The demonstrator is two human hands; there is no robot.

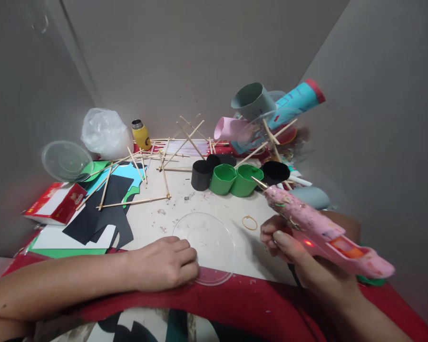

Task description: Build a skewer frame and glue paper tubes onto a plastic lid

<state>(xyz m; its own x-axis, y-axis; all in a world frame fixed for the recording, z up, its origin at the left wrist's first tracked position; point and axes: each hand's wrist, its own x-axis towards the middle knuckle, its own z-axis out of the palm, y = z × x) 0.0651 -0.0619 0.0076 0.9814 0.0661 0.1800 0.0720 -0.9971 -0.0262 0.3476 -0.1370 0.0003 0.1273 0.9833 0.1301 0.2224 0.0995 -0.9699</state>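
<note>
My right hand (299,254) is wrapped round the handle of a pink glue gun (303,213). The gun's metal nozzle points up and left toward a green paper cup (248,181), and a red light glows on its side. My left hand (169,261) lies with curled fingers over the left rim of a round clear plastic lid (214,247); whether it grips anything is hidden. A rubber band (249,223) sits between the lid and my right hand. Beyond stand another green cup (221,179) and black paper cups (201,175), side by side.
Joined wooden sticks (137,202) and black paper cuttings (110,199) cover the left side, near a red box (55,204). A yellow bottle (141,136) and a white plastic bag (105,133) stand behind. Paper tubes, including a blue one (296,104), pile up back right.
</note>
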